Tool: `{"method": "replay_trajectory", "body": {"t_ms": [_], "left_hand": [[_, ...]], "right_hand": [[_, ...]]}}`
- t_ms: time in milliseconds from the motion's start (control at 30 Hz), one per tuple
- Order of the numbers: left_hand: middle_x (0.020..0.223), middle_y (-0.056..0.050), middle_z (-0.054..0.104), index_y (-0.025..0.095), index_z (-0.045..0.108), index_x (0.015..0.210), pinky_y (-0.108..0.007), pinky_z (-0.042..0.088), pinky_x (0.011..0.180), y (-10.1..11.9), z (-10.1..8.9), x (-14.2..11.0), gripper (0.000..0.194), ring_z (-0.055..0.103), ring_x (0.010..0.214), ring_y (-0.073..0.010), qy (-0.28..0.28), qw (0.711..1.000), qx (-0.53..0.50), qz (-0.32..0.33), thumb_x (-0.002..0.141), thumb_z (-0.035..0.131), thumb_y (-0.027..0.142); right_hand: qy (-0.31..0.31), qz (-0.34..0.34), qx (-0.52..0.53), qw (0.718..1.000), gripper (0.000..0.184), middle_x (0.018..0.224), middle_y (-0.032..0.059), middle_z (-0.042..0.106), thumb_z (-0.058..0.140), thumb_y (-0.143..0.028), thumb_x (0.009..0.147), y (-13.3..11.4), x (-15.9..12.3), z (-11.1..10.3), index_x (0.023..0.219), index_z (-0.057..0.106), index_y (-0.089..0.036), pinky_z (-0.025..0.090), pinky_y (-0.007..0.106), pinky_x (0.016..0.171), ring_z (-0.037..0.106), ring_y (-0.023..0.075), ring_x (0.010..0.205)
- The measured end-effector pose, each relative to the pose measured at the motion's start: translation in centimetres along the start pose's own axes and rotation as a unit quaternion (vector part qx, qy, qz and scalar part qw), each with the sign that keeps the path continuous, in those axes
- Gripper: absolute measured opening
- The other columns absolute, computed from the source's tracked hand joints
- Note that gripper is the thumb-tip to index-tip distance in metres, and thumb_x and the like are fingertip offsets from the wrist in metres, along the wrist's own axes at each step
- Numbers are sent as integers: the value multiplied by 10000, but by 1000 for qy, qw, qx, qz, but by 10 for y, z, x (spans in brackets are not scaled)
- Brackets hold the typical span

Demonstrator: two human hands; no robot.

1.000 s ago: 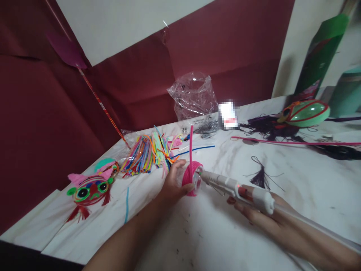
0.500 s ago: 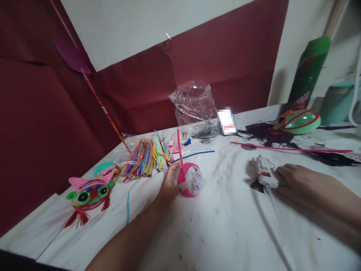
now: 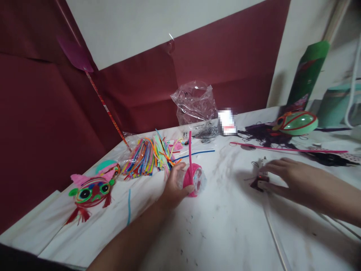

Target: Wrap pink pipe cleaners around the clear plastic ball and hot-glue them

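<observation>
My left hand [image 3: 174, 188] is closed around a clear plastic, rounded piece wrapped in pink pipe cleaner [image 3: 200, 180]. One pink end of the pipe cleaner [image 3: 190, 150] sticks straight up from it. To the right, my right hand [image 3: 286, 175] has its fingers and thumb around a white hot glue gun [image 3: 263, 174], largely covering its body. The gun's cord [image 3: 272, 229] trails toward the front edge. A small dark tuft [image 3: 254, 183] lies by the gun.
A bundle of colourful pipe cleaners [image 3: 143, 158] lies at the back left, beside a decorated lion-like face [image 3: 91, 192]. Behind are a clear plastic bag [image 3: 196, 103] and a blurred-out phone-like object [image 3: 227, 122]. A green balloon-like piece [image 3: 301, 123] rests right, beyond a long pink pipe cleaner [image 3: 282, 147].
My right hand has moved from beside the glue gun onto it, and its fingers now wrap it. My left hand has shifted slightly right, turning the pink-wrapped piece a little.
</observation>
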State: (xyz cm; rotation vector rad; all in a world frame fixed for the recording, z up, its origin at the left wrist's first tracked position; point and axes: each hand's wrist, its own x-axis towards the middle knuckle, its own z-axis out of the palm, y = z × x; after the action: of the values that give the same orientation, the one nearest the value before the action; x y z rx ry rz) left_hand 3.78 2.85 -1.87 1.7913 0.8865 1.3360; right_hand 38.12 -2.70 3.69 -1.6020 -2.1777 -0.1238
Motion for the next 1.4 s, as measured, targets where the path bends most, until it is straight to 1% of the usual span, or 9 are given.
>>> {"method": "replay_trajectory", "body": {"t_ms": [33,100,200,300,367,667,900,1233,1400], "left_hand": [[1325,-117,512,240,529,1214,-544,279,1119,2,1,0,751,415,1311,-364,-1,1000,14,13,586,820,530],[1323,-113,504,255,534,1206,-554,276,1114,7,3,-2,722,408,1308,-362,-6,998,44,38,599,808,535],[1331,-115,491,262,525,1210,-552,289,1105,13,4,-5,697,409,1304,-357,-27,994,81,73,617,803,502],[1326,-130,482,231,506,1218,-544,310,1091,17,4,-6,694,419,1296,-355,-43,988,112,95,637,789,482],[1319,-137,478,217,491,1232,-539,315,1087,20,3,-7,702,422,1290,-353,-43,986,127,99,652,771,497],[1269,-136,495,212,510,1207,-518,338,1067,19,3,1,696,454,1253,-349,-51,980,147,124,646,750,546],[1209,-120,487,212,507,1151,-503,357,1042,21,3,3,663,470,1211,-333,-58,984,130,107,648,749,569],[1105,-85,504,218,511,1027,-432,405,962,41,5,3,582,504,1112,-297,-47,990,122,56,627,755,562],[1112,-86,502,220,508,1025,-432,382,982,44,5,2,563,486,1123,-298,-58,988,131,61,634,750,544]], "right_hand": [[-7,-16,68,998,191,917,118,723,558,-326,795,-20,6,-6,873,702,-229,481,373,743,668,260,828],[-21,21,215,976,350,799,88,697,503,-461,822,-62,20,-14,971,674,-195,478,358,643,630,222,663],[-74,26,436,897,449,631,-22,568,587,-497,740,-110,43,-8,1056,619,-179,422,291,551,541,164,574],[-99,15,526,845,234,556,-59,466,644,-422,691,-130,55,10,719,620,-191,351,265,528,439,119,529],[-85,26,547,833,245,544,-50,472,644,-418,684,-132,56,22,599,585,-196,340,267,536,430,118,534],[-46,105,584,804,407,524,-35,532,746,-573,595,-120,52,51,601,586,-199,404,294,557,482,138,537],[-62,121,598,789,360,536,-30,551,766,-510,588,-119,51,51,599,606,-187,394,290,573,488,135,547],[-69,131,636,757,318,533,-35,557,812,-439,544,-127,49,51,574,625,-183,369,269,536,463,118,533],[-37,151,665,731,356,503,-59,518,805,-486,559,-123,49,54,594,618,-185,366,264,538,446,102,506]]}}
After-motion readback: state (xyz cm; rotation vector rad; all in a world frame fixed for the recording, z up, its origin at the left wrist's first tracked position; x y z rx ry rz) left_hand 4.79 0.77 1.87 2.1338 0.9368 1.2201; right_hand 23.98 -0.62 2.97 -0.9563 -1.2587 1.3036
